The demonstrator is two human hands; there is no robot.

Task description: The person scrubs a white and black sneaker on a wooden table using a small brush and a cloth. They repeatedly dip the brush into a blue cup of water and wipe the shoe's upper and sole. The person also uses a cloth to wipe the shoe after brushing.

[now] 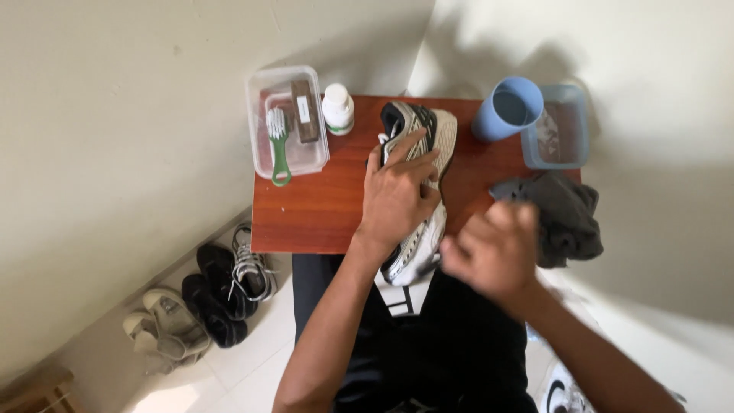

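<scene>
A white, grey and black sneaker (pixel 434 138) lies lengthwise on a small reddish-brown wooden table (pixel 321 210), its toe hanging over the near edge. My left hand (pixel 397 191) lies flat on top of the sneaker and presses it down, fingers spread. My right hand (pixel 497 248) hovers blurred just right of the shoe's toe, above the table's near edge, fingers curled; whether it holds anything cannot be made out. A dark grey cloth (pixel 566 218) lies crumpled beside that hand.
A clear plastic box (pixel 264 99) with a green-handled brush (pixel 278 145) and a brown block sits at the back left, a white bottle (pixel 337 108) beside it. A blue cup (pixel 508 107) and blue tub (pixel 573 126) stand back right. Several shoes (pixel 222 291) lie on the floor left.
</scene>
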